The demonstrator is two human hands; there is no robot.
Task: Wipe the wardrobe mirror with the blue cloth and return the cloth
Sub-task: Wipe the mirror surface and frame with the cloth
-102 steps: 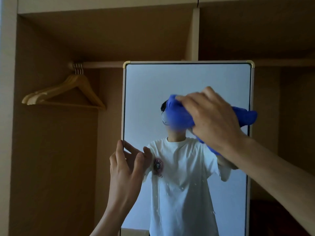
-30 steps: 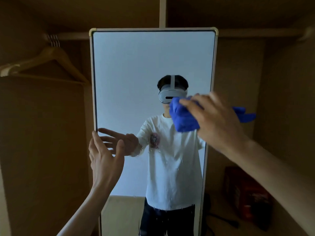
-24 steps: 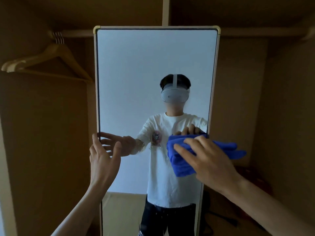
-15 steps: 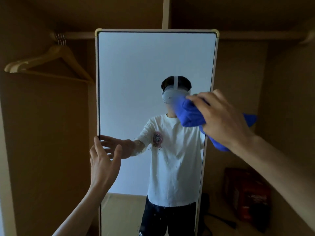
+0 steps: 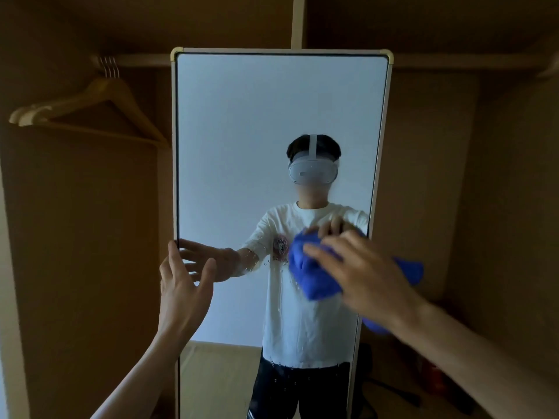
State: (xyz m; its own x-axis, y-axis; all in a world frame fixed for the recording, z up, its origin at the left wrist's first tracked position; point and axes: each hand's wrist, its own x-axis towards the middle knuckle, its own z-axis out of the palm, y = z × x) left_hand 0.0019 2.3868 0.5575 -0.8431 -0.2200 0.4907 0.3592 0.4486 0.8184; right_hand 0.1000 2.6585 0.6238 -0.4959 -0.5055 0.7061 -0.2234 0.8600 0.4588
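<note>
A tall mirror (image 5: 242, 122) in a pale frame stands upright inside the wooden wardrobe. My right hand (image 5: 363, 273) presses a bunched blue cloth (image 5: 311, 276) against the glass at the mirror's right side, about mid-height, fingers spread over the cloth. Part of the cloth sticks out past the frame on the right. My left hand (image 5: 184, 285) is open at the mirror's left edge, fingers straight, fingertips at the frame. Water droplets dot the lower glass. The reflection shows a person in a white shirt.
Wooden hangers (image 5: 90, 110) hang from the rail (image 5: 142, 59) at the upper left. A dark red box (image 5: 435, 373) and a black cable (image 5: 390, 391) lie on the wardrobe floor at the lower right. Wardrobe walls close in on both sides.
My right hand has swept the cloth down the right side of the mirror from head height to chest height. My left hand has stayed at the left edge.
</note>
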